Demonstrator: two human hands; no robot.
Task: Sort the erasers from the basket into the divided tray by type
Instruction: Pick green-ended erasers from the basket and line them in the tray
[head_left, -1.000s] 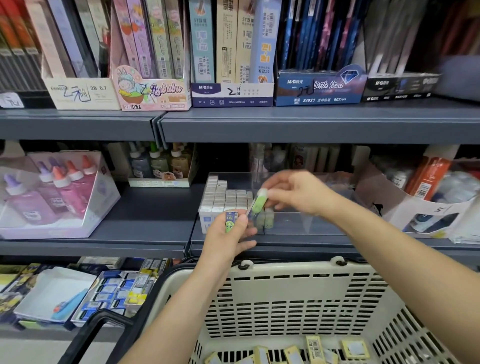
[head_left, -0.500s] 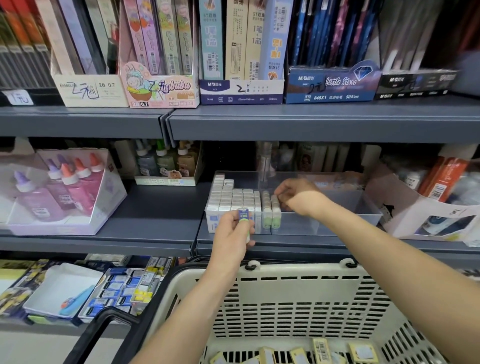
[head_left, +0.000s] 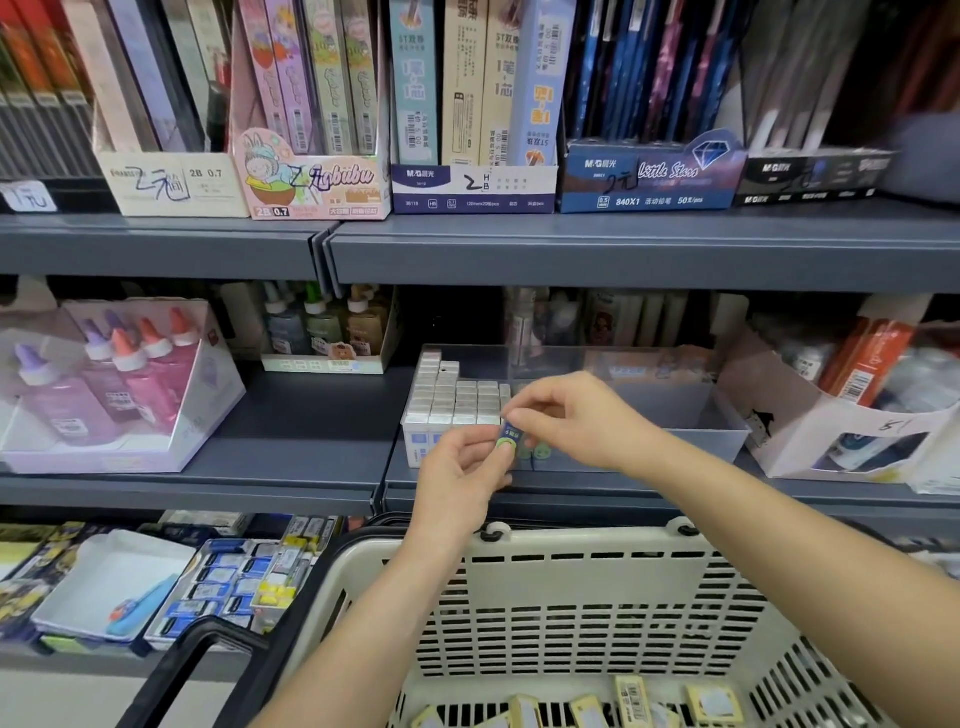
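Right hand (head_left: 571, 423) returned from clear plastic tray (head_left: 696, 410), pinching blue-sleeved eraser (head_left: 508, 440), left hand (head_left: 457, 480) pinching it too

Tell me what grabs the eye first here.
The left hand and right hand meet mid-frame, pinching one small blue-and-green eraser before the clear tray on the middle shelf. Rows of white erasers fill the tray's left side; the cream basket below holds yellow erasers.

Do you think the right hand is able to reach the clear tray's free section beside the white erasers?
Probably yes: the right hand is over the open-topped clear tray, nothing between, though it pinches the blue eraser with the left hand.
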